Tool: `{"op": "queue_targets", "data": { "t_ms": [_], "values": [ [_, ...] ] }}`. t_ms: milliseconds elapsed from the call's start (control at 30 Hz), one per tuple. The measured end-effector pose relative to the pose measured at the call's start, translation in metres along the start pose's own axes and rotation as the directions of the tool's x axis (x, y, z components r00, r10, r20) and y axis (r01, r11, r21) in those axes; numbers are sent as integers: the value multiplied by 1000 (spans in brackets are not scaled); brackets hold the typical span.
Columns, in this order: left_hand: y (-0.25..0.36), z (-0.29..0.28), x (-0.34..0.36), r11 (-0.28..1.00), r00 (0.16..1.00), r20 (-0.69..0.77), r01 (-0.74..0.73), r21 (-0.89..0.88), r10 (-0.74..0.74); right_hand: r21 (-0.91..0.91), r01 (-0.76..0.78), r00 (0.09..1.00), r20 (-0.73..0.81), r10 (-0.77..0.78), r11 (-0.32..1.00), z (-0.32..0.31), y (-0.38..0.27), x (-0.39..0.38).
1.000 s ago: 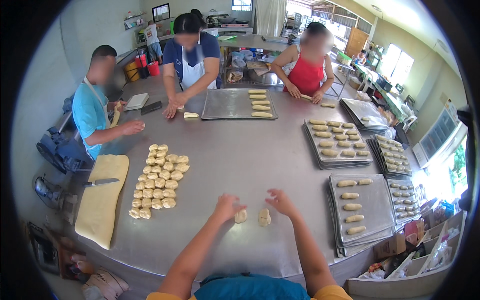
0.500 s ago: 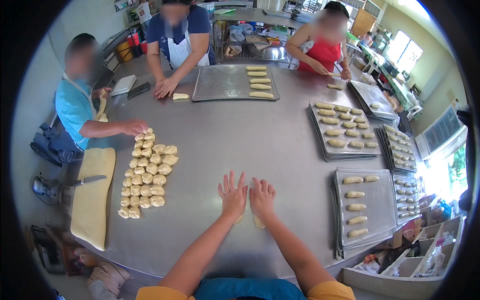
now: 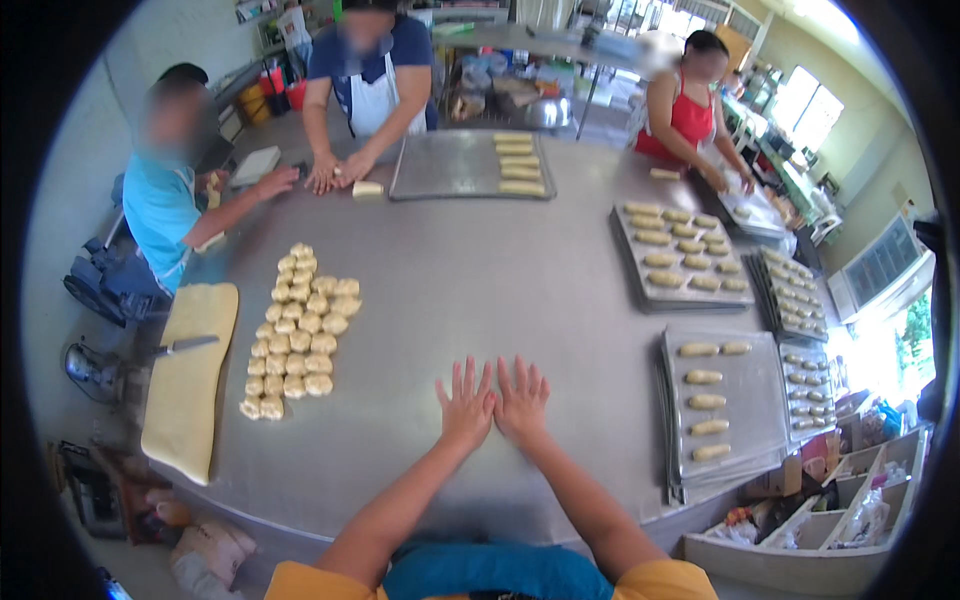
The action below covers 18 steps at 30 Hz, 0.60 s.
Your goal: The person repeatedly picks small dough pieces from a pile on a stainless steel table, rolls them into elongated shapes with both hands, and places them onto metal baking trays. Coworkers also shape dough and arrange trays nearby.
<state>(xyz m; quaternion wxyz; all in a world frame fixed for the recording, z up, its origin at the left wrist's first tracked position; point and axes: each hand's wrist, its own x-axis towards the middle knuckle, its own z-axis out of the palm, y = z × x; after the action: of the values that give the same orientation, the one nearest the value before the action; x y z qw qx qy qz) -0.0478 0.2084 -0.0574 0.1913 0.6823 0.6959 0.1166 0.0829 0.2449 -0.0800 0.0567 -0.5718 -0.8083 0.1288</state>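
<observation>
My left hand and my right hand lie side by side on the metal table, palms down. Both are open, with the fingers stretched forward and spread, and the thumbs nearly touch. Whatever is beneath the palms is hidden; no dough shows around them now. To their left sits a block of pale dough balls set close together in rows. On the right, the nearest tray bears several rolled dough pieces.
A dough slab with a knife on it lies at the left edge. Fuller trays stand at the right, another tray at the far side. Co-workers in blue, navy and red stand around the table.
My hands have drawn slightly back toward me, and the dough ends seen by my wrists no longer show. The co-worker at left took a hand off the dough balls; the one in red reached to a tray.
</observation>
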Motion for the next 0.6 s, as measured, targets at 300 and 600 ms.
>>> {"op": "queue_targets", "data": {
  "t_ms": [300, 600],
  "values": [
    [6, -38, 61, 994, 960, -265, 67, -88, -89, 101, -31, 947, -317, 62, 994, -26, -4, 54],
    [-21, 7, 91, 993, 985, -135, 117, 31, -112, 129, -94, 995, -5, 95, 987, 2, 5, 71]
  ]
}}
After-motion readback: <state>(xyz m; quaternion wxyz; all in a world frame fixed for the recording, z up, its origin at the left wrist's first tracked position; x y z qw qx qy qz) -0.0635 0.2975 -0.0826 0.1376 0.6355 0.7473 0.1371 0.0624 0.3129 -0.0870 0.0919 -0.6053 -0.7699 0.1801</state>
